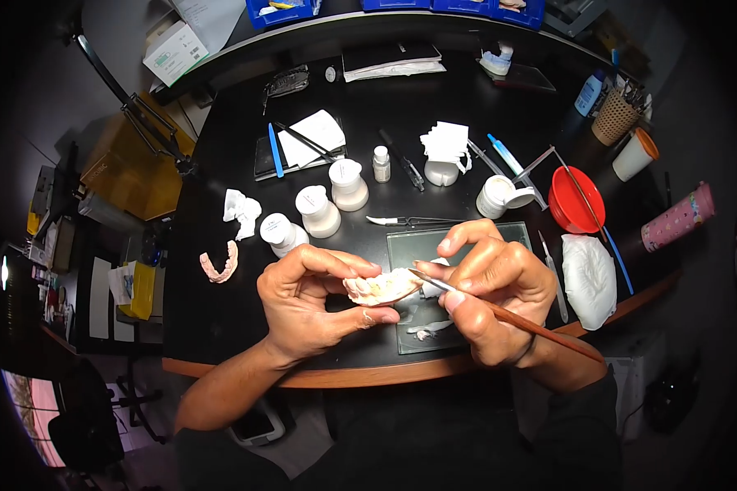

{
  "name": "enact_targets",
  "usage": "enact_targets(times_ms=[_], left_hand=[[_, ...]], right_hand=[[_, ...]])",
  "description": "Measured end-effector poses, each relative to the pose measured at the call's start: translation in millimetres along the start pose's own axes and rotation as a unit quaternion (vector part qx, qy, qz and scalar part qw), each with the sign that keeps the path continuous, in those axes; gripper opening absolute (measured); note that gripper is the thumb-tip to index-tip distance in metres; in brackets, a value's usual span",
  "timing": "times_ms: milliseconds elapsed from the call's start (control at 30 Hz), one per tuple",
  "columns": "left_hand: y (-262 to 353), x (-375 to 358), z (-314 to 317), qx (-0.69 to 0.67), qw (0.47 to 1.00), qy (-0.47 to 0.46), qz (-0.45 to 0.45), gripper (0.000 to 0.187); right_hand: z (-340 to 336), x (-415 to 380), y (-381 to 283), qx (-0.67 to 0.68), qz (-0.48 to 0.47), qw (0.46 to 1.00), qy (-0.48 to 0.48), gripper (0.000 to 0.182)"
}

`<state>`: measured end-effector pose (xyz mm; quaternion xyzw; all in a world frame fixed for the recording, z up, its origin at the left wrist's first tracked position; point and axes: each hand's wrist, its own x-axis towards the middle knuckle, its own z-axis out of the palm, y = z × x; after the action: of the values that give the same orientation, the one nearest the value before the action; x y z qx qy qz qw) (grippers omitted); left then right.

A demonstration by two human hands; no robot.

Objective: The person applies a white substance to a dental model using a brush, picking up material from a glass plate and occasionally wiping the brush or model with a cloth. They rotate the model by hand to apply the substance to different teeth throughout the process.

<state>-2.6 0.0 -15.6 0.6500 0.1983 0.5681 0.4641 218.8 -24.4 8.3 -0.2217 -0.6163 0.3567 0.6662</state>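
Observation:
My left hand [307, 299] pinches a pale dental cast [382, 287] between thumb and fingers, just above the near part of the black table. My right hand [491, 290] holds a thin brown-handled brush [516, 319] like a pen, its tip touching the top of the cast. Both hands hover over a glass slab [499, 237] with small white blobs on it.
A pink denture arch [219, 266] lies at the left. Three white jars [318, 211] stand behind my hands, with a red bowl [576, 199], a white cup [496, 196], a white bag [590, 278], tweezers [409, 220] and several tools. The table's wooden edge [368, 378] runs near me.

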Motion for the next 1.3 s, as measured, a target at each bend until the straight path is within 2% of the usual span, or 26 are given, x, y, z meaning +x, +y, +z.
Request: enact_targets(times_ms=[33,167,300,400,500,600,733,1033,1300], left_hand=[[1,1,1,-0.014,1.0,0.0,-0.01,0.045],[4,4,-2,-0.057,0.997,-0.01,-0.044,0.043],[3,5,-3,-0.07,0.996,-0.029,-0.042,0.041],[1,3,-10,-0.071,0.995,-0.056,-0.044,0.04],[2,5,-11,-0.107,0.989,-0.079,-0.069,0.04],[2,6,-12,-0.142,0.98,-0.104,-0.095,0.04],[3,8,-12,-0.169,0.972,-0.122,-0.105,0.039],[2,7,-14,-0.175,0.97,-0.13,-0.105,0.039],[1,7,-14,-0.166,0.972,-0.132,-0.097,0.039]], right_hand=[[5,2,-5,0.037,0.039,0.998,0.025,0.014],[-6,14,0,0.061,0.041,0.996,-0.045,0.015],[-4,16,0,0.081,0.052,0.995,-0.029,0.014],[-7,15,4,0.1,0.062,0.991,-0.057,0.014],[-12,14,5,0.12,0.135,0.981,-0.065,0.014],[-10,14,3,0.17,0.164,0.969,-0.066,0.013],[-11,16,8,0.159,0.137,0.972,-0.107,0.012],[-9,13,5,0.146,0.117,0.977,-0.101,0.019],[-8,13,4,0.146,0.113,0.978,-0.094,0.017]])
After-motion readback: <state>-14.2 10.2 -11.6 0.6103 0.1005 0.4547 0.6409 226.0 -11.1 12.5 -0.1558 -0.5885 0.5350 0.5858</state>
